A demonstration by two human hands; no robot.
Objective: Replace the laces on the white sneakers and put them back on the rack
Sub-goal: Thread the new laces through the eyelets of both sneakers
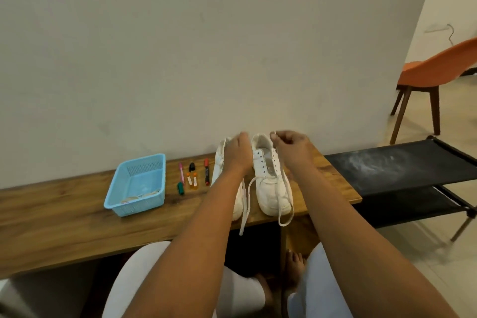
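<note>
While the 2 white sneakers (pixel 271 183) stand side by side on the wooden bench (pixel 64 214), toes toward the person, the right hand (pixel 290 148) pinches one end of the white lace (pixel 246 204) above the right shoe. The left hand (pixel 237 152) rests on the left shoe; whether it grips anything, I cannot tell. Beside the bench, the black rack (pixel 402 162) stands.
</note>
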